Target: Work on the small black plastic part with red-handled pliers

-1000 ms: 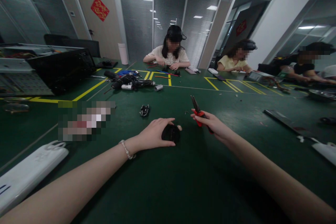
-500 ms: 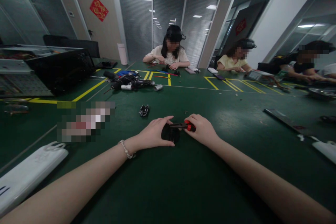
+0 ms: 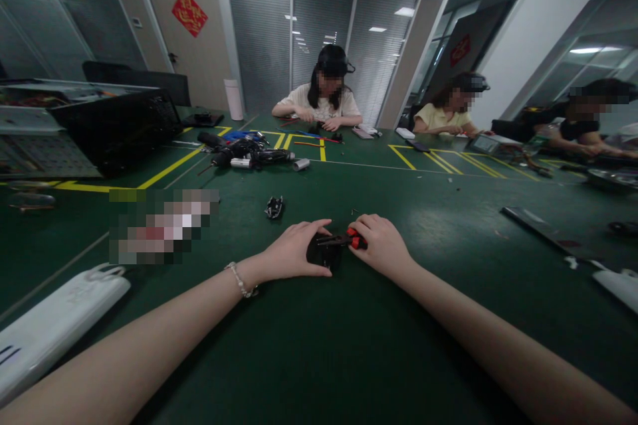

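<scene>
My left hand (image 3: 298,250) is closed around the left side of a small black part (image 3: 321,254), thumb at its near edge and fingers at its far edge. What exactly the part is, I cannot make out. My right hand (image 3: 383,244) grips red-handled pliers (image 3: 343,240), whose dark jaws point left and lie over the black part. A small black-and-silver piece (image 3: 274,208) rests on the green table (image 3: 339,358) beyond my left hand. Just past my right hand lies a tiny screw-like bit (image 3: 353,212).
A black computer case (image 3: 117,126) stands at the far left, with a white power strip-like object (image 3: 64,325) nearer. Tangled cables and tools (image 3: 246,151) lie farther back. A dark flat panel (image 3: 538,232) is on the right. Co-workers sit across the table.
The pliers have shifted slightly left, and their jaws look a little more apart over the black part. My left hand keeps its hold in nearly the same place.
</scene>
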Available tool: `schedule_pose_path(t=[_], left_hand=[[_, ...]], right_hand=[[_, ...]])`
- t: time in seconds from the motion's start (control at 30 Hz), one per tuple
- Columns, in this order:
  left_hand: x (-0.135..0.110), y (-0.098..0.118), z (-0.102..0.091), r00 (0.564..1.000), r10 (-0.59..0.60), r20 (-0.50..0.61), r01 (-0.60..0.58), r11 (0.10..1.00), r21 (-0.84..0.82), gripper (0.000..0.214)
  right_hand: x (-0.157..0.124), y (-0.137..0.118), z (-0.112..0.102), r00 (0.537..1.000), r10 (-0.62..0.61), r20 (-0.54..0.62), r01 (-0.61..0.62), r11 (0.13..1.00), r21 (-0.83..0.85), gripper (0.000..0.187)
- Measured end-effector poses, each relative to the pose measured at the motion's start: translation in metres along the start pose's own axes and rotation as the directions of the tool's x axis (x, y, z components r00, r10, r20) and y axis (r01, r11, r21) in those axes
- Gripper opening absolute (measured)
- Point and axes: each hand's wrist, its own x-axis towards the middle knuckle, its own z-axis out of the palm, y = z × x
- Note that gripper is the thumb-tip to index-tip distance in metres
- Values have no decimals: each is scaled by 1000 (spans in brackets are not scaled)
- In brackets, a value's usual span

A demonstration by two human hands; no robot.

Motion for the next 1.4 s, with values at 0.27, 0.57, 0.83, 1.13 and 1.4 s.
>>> schedule_pose_path(t=[0.27, 0.57, 0.83, 1.13, 1.4], left_hand=[[0, -1, 1, 1000, 6, -1, -6, 1000, 9, 86], [0, -1, 0, 1000, 5, -1, -5, 1000, 10, 85], [0, 0, -1, 1000, -4, 14, 4, 1000, 0, 85], [0, -1, -1, 1000, 16, 12, -16, 1000, 12, 80], [0, -2, 0, 1000, 16, 13, -17, 999, 34, 77]], right_hand=[[0, -1, 1, 1000, -8, 11, 8, 999, -37, 23], [1, -3, 0, 999, -17, 36, 19, 997, -76, 17], [3, -5, 1, 997, -20, 76, 28, 993, -113, 18], [2, -4, 0, 994, -36, 105, 50, 990, -134, 20], [-1, -3, 0, 997, -46, 63, 53, 992, -112, 26]])
